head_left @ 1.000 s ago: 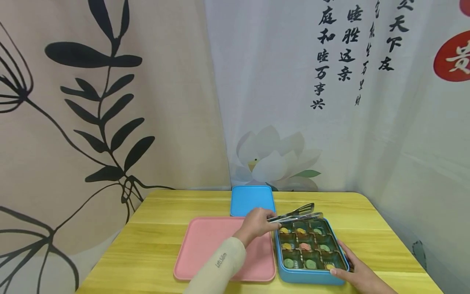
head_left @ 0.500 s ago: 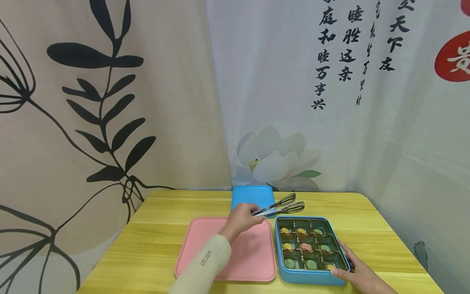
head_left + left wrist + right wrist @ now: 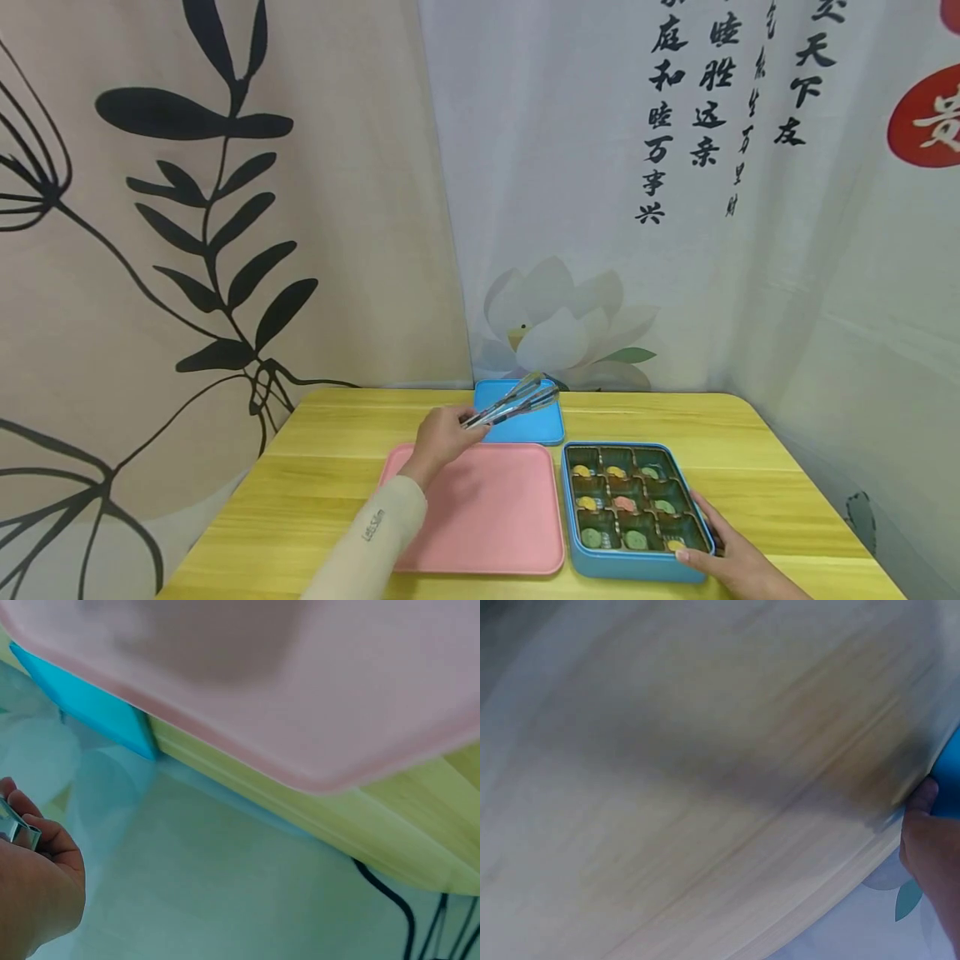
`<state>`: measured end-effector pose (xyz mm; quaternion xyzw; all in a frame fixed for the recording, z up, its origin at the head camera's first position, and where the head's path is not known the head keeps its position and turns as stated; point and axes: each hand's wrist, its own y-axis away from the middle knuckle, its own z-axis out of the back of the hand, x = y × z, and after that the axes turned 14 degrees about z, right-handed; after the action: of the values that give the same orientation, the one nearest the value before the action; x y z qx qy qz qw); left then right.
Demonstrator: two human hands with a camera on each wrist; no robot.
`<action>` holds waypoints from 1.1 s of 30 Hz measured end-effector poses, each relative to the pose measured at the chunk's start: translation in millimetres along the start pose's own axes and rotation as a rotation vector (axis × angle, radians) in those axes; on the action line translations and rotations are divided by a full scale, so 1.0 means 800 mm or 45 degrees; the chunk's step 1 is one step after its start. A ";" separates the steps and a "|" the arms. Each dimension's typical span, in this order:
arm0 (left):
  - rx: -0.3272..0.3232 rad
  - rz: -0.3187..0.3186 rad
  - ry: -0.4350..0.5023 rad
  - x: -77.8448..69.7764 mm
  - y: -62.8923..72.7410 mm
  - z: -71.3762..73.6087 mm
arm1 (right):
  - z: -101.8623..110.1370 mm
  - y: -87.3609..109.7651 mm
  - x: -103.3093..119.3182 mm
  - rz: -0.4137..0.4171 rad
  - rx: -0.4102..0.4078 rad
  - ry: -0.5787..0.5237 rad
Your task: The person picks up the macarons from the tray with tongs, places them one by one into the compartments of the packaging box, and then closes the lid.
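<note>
My left hand [image 3: 442, 435] holds metal tongs [image 3: 517, 398] over the far edge of the pink tray [image 3: 480, 517]. The tongs' slotted ends point right and away, spread a little, with nothing between them. In the left wrist view, fingers curl round the tongs' handle end [image 3: 24, 835]. To the tray's right stands a blue box [image 3: 637, 567] with a divided dark insert. Small round yellow, green and pink pieces [image 3: 624, 503] lie in its compartments. My right hand [image 3: 727, 554] grips the box's near right corner, thumb on the rim, fingers along the side.
A flat blue lid-like piece [image 3: 528, 429] lies behind the tray at the table's back edge, partly under the tongs in the head view. The wooden table [image 3: 300, 467] ends at a printed curtain [image 3: 375, 208].
My left hand has moved leftward with the tongs, from over the box's far left corner to above the tray's far side. The right hand and the box have stayed put.
</note>
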<state>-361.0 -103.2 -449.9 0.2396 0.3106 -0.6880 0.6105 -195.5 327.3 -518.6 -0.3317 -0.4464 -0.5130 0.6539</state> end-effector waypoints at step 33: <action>-0.193 0.355 -0.200 0.184 0.019 0.152 | 0.000 0.000 0.000 -0.017 -0.006 -0.041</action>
<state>-360.1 -293.2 -472.2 0.1789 0.2767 -0.5878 0.7388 -195.9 327.2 -518.9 -0.3384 -0.4580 -0.5129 0.6424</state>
